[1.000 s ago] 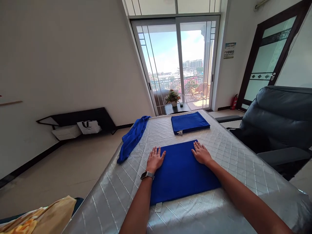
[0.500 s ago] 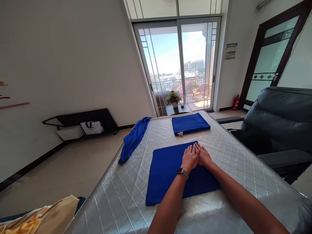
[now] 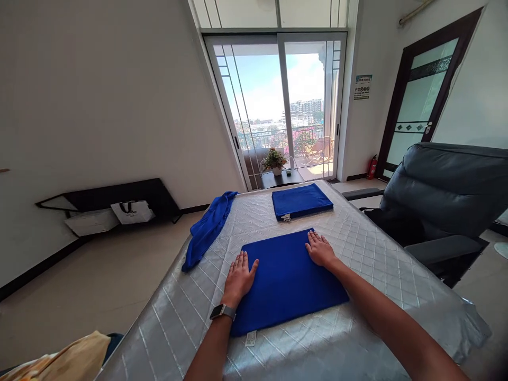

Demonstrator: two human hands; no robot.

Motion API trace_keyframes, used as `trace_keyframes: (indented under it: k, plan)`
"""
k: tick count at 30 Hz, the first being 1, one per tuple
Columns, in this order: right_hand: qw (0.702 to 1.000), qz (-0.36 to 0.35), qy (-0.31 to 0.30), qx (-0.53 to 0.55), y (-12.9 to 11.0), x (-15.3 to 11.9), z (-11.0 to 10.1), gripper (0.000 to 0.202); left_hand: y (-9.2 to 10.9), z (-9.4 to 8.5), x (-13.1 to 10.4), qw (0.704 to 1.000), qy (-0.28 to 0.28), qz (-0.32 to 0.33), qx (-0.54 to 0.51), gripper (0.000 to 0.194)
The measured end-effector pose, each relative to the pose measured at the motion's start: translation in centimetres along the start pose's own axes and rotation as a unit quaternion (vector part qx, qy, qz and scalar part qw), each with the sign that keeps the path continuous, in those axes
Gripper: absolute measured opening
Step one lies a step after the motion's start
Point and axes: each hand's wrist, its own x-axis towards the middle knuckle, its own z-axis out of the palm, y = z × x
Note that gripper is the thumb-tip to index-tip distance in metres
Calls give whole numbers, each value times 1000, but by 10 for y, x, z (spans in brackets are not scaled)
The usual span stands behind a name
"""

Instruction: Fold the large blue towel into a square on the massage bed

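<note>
A folded blue cloth point(image 3: 281, 280) lies flat on the silver quilted table cover point(image 3: 190, 312), a white tag showing at its near edge. My left hand point(image 3: 240, 277), with a watch on the wrist, rests open on the cloth's left edge, thumb apart from the fingers. At the upper right corner lies my right hand point(image 3: 319, 248), palm down with fingers stretched out. Neither hand holds anything. Beyond them sits a folded blue stack point(image 3: 302, 201) with a tag at its corner. A crumpled blue cloth point(image 3: 210, 227) hangs over the left edge.
To the right stands a dark armchair point(image 3: 448, 185). A small black table point(image 3: 281, 179) with a potted plant point(image 3: 273, 159) is past the far edge. Against the left wall, a black rack point(image 3: 115, 196) holds a white bag point(image 3: 133, 211). A beige cloth point(image 3: 75, 360) is at lower left.
My hands, side by side before near the cloth's upper right, are now apart. The left has moved across to the left edge; the right remains near the upper right corner. The view has shifted slightly right.
</note>
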Motion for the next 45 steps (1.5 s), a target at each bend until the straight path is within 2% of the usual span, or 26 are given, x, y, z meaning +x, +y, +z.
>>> trace_keyframes:
  k: [3, 7, 10, 13, 18, 20, 21, 22, 24, 27, 30, 33, 37, 41, 43, 45]
  plan:
    - [1000, 7, -6, -11, -2, -12, -5, 67, 6, -5, -2, 1000, -8, -10, 3, 83]
    - [1000, -10, -17, 9, 0, -38, -1, 69, 10, -16, -3, 1000, -11, -20, 16, 84]
    - [1000, -13, -18, 10, 3, -51, 5, 70, 23, -29, -5, 999, 25, 11, 44, 82]
    - [1000, -8, -14, 5, 3, -54, 9, 69, 67, -40, -9, 994, 55, 88, 31, 77]
    - [1000, -27, 4, -6, 5, -52, 11, 65, 171, -34, -17, 973, -4, 218, -82, 71]
    - [999, -38, 4, -14, 7, -53, 11, 64, 194, -28, -21, 968, -22, 229, -102, 70]
    - [999, -40, 4, -17, 7, -53, 12, 64, 197, -25, -22, 968, -29, 229, -104, 71]
    - [999, -39, 6, -19, 7, -53, 12, 64, 195, -23, -25, 969, -33, 224, -101, 72]
    - [999, -30, 10, -20, 7, -53, 12, 66, 176, -20, -31, 973, -36, 211, -91, 74]
    - [1000, -15, 7, -15, 6, -52, 13, 68, 122, -17, -47, 984, -36, 162, -65, 76]
    - [1000, -11, -1, -10, 6, -51, 15, 68, 65, -14, -66, 996, -44, 73, -37, 80]
    - [1000, -11, -9, -7, 5, -50, 14, 69, 31, -12, -83, 998, -48, 15, -23, 85]
    - [1000, -11, -9, -21, 2, -55, 4, 68, 21, -13, -91, 999, -43, 9, -23, 88]
    - [999, -30, -1, -40, -4, -79, -4, 67, 25, -18, -90, 999, -51, 10, -18, 89]
    - [999, -38, 2, -32, -6, -97, -3, 67, 37, -21, -88, 999, -41, 10, -16, 88]
    - [999, -36, 5, -19, -7, -115, 1, 69, 62, -25, -86, 999, -29, 37, -22, 86]
